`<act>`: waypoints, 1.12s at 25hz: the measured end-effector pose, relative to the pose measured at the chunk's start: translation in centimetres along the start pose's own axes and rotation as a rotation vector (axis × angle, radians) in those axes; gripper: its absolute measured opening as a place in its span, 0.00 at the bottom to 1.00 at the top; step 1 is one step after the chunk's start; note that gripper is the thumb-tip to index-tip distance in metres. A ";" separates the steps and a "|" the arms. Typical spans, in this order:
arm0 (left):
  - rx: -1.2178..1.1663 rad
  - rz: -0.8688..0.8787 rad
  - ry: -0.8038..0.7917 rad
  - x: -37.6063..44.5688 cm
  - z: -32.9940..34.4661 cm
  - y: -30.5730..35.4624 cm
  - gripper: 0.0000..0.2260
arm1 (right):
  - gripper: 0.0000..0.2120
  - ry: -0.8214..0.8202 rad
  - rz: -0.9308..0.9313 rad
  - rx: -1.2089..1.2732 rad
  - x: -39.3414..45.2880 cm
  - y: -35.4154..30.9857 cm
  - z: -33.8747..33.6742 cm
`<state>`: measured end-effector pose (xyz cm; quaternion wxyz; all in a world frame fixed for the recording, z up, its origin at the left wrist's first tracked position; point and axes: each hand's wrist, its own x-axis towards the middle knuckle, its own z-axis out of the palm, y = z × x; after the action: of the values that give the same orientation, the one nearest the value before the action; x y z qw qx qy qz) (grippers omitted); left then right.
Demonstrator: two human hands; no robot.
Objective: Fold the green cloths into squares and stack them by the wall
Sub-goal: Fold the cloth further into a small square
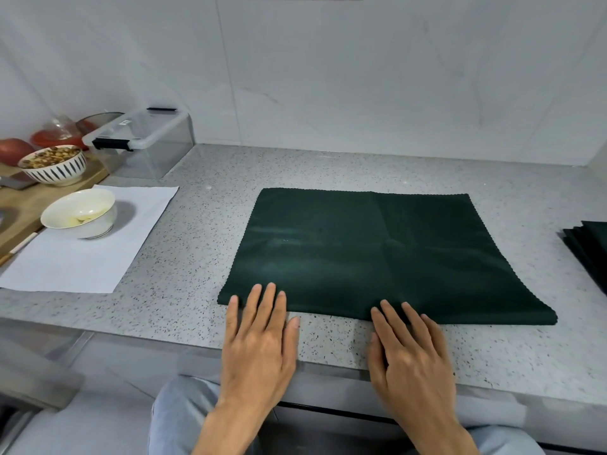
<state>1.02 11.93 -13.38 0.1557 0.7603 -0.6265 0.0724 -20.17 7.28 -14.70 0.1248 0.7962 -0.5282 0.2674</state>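
Two hands lie flat with straight fingers at the near edge of the green cloth (377, 254): my left hand (259, 336) by its near left corner, my right hand (407, 346) near the middle of that edge. Neither grips; the fingertips only press. I judge they pin and smooth the near fold, which looks doubled and thick. The cloth lies spread on the speckled counter (197, 257), a wide dark green rectangle with pinked edges and faint crease lines crossing its middle. More dark cloths (591, 247) are stacked at the right edge.
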 end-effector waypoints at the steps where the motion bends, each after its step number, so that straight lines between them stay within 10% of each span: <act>1: 0.009 0.008 -0.023 0.3 0.0 0.1 0.26 | 0.20 0.005 0.002 -0.005 0.0 0.0 0.0; 28: -0.028 0.310 -0.181 0.3 0.6 1.2 0.24 | 0.28 -0.310 -0.089 0.070 1.4 -5.4 0.3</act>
<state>-0.16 11.21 -13.65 0.0963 0.6556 -0.7487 0.0183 -14.79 8.25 -13.66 0.0258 0.8545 -0.4954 0.1539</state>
